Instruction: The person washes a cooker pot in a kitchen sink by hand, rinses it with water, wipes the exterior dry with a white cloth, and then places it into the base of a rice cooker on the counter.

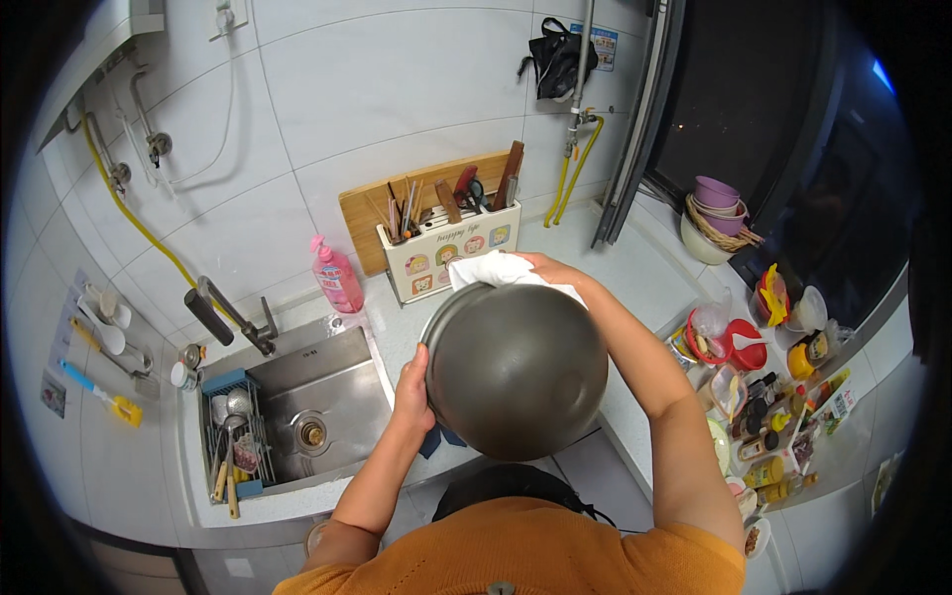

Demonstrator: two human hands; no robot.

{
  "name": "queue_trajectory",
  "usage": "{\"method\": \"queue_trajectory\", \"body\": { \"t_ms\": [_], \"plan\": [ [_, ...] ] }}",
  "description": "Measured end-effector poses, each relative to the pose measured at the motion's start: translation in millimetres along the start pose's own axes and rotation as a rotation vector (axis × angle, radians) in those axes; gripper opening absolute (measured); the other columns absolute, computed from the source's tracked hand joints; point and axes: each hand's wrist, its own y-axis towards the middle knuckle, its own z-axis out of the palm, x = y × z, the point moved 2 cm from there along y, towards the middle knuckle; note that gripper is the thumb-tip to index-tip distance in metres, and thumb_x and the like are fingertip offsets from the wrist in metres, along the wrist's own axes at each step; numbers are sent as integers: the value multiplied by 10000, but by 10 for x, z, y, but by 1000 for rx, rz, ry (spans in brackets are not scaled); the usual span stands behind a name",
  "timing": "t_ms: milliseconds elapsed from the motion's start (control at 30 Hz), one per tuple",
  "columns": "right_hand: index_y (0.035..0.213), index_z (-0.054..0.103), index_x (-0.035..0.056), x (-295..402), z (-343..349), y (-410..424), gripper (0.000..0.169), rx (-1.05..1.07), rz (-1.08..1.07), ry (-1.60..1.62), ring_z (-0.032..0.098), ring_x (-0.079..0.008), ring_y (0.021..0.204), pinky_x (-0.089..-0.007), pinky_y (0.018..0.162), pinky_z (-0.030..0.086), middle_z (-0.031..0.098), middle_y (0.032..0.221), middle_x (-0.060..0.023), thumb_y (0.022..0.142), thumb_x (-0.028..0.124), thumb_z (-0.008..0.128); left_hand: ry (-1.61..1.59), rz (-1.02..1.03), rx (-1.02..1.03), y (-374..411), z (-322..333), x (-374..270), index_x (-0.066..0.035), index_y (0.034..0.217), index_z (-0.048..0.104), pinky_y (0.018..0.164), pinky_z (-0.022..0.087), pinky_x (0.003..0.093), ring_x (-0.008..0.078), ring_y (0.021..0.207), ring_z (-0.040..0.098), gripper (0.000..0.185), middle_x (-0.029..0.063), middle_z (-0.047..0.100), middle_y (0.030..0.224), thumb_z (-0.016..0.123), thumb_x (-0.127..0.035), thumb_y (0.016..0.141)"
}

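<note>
A dark grey, round-bottomed metal pot (520,372) is held up in front of my body, tilted so its outer base faces me. My left hand (415,387) grips its left side near the rim, thumb along the edge. At the far upper edge, my right hand (554,271) presses a white cloth (494,268) against the pot; some of those fingers are hidden by the cloth. The inside of the pot cannot be seen. Just beyond it on the counter stands a white knife and chopstick holder (446,256) with cartoon pictures.
To the left is a steel sink (346,409) with a blue dish rack (230,383) and a faucet (234,320). A pink pump bottle (338,279) stands behind it. A wooden cutting board (357,223) leans on the wall. Several condiment bottles (758,446) and stacked bowls (714,223) line the right side.
</note>
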Motion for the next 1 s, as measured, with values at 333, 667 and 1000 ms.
{"method": "queue_trajectory", "body": {
  "t_ms": [333, 667, 1000],
  "plan": [
    [1139, 536, 46, -367, 247, -350, 298, -215, 47, 1000, 594, -143, 859, -295, 772, 493, 605, 1002, -56, 853, 118, 580, -312, 161, -53, 207, 20, -200, -22, 1180, 512, 913, 414, 349, 227, 1061, 528, 478, 92, 562, 1160, 459, -411, 908],
    [1106, 562, 40, -706, 1629, -278, 258, -507, -463, 1402, 590, -132, 828, -280, 758, 490, 612, 975, -46, 866, 137, 564, -332, 555, -156, 217, 587, -326, -28, 1234, 437, 925, 401, 373, 216, 1082, 498, 538, 84, 498, 1219, 388, -465, 923],
    [1103, 565, 34, -573, 1126, -767, 267, -496, -474, 1207, 585, -127, 845, -277, 773, 482, 612, 980, -41, 857, 138, 580, 66, 287, 468, -70, 362, 44, -1, 1263, 398, 853, 433, 331, 200, 987, 548, 561, 114, 543, 1114, 474, -411, 888]
  ]
}}
